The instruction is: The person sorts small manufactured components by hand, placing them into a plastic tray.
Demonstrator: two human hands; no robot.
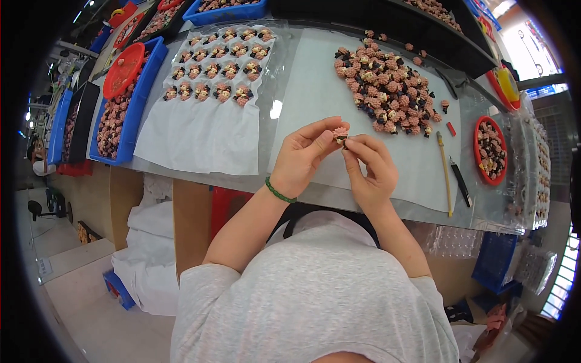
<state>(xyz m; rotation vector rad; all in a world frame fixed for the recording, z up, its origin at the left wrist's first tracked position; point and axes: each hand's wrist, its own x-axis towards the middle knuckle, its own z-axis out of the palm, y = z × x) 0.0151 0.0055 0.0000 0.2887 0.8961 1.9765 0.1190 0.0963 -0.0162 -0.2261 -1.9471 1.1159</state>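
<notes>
Between the fingertips of both hands is a small figurine (341,134) with a pink bumpy top and a dark lower part. My left hand (307,151), below which a green braided bracelet circles the wrist, pinches it from the left. From the right, the thumb and fingers of my right hand (370,164) close on its lower part. Beyond them a heap of similar pink and dark figurines (390,85) lies on white paper (308,91). Over to the left, several figurines (221,63) stand in rows on a white sheet (200,139).
Right of my hands lie a pencil (446,175), a black craft knife (460,181) and a small red piece (451,128). A red bowl (477,144) of figurines stands beyond them. Blue bins (145,91) are at the left, and a black tray (387,21) borders the back.
</notes>
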